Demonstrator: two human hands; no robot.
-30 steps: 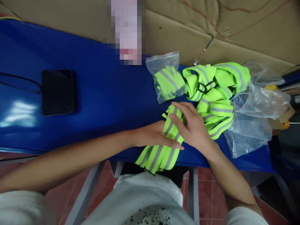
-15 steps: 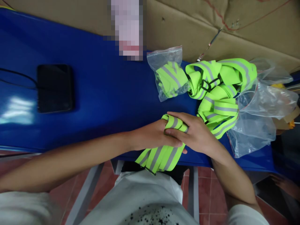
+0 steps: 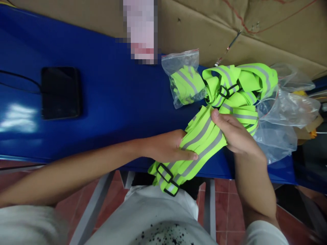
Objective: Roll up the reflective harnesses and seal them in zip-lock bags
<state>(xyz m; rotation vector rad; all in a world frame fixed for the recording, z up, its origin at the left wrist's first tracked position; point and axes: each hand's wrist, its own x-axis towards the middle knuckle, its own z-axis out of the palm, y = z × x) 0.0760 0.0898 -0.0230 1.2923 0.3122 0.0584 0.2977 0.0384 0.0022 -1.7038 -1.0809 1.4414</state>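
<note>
A folded bundle of neon yellow-green reflective straps [image 3: 201, 146] with grey stripes hangs between my two hands above the table's front edge. My left hand [image 3: 176, 148] grips the bundle at its middle, thumb on top and fingers hidden beneath. Higher up at the right end, my right hand [image 3: 231, 131] pinches the straps with its thumb on top. Two black plastic buckles [image 3: 168, 178] dangle from the lower left end. Just beyond my right hand lies a heap of similar reflective straps [image 3: 245, 81], with another black buckle on it.
A clear zip bag [image 3: 185, 80] containing folded straps lies left of the heap. Several clear plastic bags [image 3: 291, 109] are at the right. A black box-shaped device [image 3: 60, 92] with a cable sits on the left of the blue table [image 3: 114, 92]. Brown sheeting [image 3: 199, 30] borders the back.
My hands have moved apart, and the curled upper end of the straps is now spread out flat. My right hand has shifted up and right. The buckles have come into view.
</note>
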